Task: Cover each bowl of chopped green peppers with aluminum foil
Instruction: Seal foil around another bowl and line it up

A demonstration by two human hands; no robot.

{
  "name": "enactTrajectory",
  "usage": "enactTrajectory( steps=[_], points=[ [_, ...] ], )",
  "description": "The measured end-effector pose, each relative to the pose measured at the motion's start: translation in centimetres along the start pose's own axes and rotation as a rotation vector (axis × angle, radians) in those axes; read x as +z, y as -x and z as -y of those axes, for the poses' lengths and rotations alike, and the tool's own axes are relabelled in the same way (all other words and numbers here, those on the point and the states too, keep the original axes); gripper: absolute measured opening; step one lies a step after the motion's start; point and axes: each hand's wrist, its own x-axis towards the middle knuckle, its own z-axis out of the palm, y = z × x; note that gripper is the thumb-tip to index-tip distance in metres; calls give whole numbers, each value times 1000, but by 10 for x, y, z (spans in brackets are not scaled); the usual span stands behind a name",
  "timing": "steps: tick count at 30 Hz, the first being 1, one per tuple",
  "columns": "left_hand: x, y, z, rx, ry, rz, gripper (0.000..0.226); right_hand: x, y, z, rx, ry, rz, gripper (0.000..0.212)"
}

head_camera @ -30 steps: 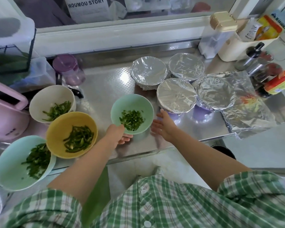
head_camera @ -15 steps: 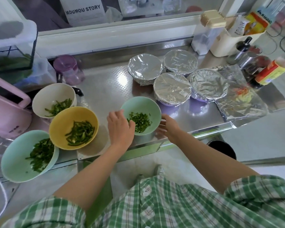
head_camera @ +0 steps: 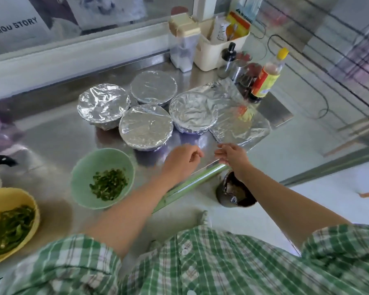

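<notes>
Left hand (head_camera: 182, 161) fingers curled together, empty, green bowl (head_camera: 79, 184) left of them, right hand (head_camera: 232, 155) fingers at foil sheet (head_camera: 250, 129) edge, grip indeterminate

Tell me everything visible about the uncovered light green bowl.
The light green bowl is round, smooth, plastic-looking. It stands upright and uncovered on the steel counter near the front edge, before the foil-covered bowls. A small heap of chopped green peppers lies in its bottom. No hand touches it; the left forearm passes close at its right.
</notes>
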Motion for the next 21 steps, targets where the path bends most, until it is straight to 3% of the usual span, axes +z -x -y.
enactTrajectory(
  steps=[7,11,17,21],
  points=[
    [75,-106,-49,63,-142,199,27,-110,-83,21,-27,132,-149,20],
    [99,-150,-60,43,-281,297,38,-151,-128,36,-69,364,-213,33],
    [113,-168,-51,-61,-327,364,24,-165,-173,43,-4,701,-105,48],
    [114,-173,-48,-78,-346,342,23,-165,-186,46,12,711,-123,39]
  ],
)
